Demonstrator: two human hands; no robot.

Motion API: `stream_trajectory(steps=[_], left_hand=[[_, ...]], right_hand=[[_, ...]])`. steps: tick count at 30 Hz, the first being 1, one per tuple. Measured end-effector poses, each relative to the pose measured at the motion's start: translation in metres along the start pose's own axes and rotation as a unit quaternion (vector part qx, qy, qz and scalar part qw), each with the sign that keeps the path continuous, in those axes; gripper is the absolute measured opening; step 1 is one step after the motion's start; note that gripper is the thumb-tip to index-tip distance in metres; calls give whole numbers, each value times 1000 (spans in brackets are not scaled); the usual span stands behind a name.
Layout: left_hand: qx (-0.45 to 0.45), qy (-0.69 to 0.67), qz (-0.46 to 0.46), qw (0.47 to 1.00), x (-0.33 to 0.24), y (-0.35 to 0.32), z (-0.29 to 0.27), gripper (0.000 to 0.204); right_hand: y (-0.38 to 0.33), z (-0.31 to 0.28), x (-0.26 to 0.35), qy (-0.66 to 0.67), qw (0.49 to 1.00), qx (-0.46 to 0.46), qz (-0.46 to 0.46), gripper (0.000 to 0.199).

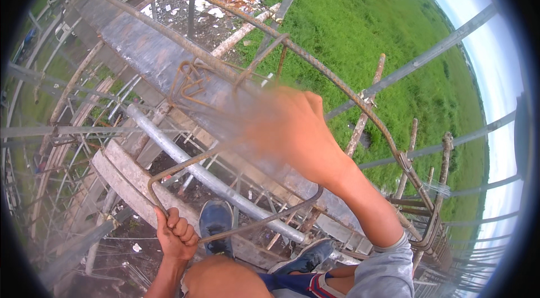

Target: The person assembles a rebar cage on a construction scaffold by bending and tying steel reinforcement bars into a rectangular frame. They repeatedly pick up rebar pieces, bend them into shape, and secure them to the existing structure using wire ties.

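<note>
My left hand (177,235) is closed round one corner of a bent steel rebar stirrup (253,229), a brown rod shaped into an angular loop. The loop reaches up and right from that fist, over a grey metal pipe. My right hand (281,129) is stretched across a long metal-faced formwork beam (146,45), near the far side of the stirrup. Motion smears its fingers, so whether it grips anything is unclear. More bent stirrups (191,87) lie on the beam just left of my right hand.
A long ribbed rebar (332,75) curves across beyond the beam. The grey scaffold pipe (214,177) slants below my hands, beside a concrete-coloured plank (129,182). Gaps between the scaffold members show ground far below. Bamboo poles (365,106) and steel tubes stand to the right.
</note>
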State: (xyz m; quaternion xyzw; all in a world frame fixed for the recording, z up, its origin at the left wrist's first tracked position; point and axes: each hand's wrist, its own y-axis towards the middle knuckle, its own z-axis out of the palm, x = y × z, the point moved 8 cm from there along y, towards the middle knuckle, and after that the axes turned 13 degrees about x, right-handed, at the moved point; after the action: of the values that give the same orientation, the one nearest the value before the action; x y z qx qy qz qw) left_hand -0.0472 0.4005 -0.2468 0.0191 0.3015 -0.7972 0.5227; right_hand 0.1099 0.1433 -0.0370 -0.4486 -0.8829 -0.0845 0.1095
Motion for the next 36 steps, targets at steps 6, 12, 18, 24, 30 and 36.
stream_trajectory(steps=[6, 12, 18, 24, 30, 36], left_hand=[[132, -43, -15, 990, 29, 19, 8, 63], [268, -105, -35, 957, 42, 50, 80, 66], [288, -94, -36, 953, 50, 61, 128, 66], [294, -85, -31, 952, 32, 38, 117, 67], [265, -92, -16, 960, 42, 52, 120, 67], [194, -51, -26, 979, 37, 46, 127, 67]], right_hand=[[-28, -52, -138, 127, 947, -105, 275, 72], [-53, 6, -198, 387, 812, 191, 393, 106], [-56, -2, -191, 406, 826, 99, 378, 93], [-49, 1, -190, 391, 852, 154, 313, 86], [-54, 2, -195, 414, 833, 144, 338, 95], [-52, 1, -191, 435, 826, 154, 325, 99]])
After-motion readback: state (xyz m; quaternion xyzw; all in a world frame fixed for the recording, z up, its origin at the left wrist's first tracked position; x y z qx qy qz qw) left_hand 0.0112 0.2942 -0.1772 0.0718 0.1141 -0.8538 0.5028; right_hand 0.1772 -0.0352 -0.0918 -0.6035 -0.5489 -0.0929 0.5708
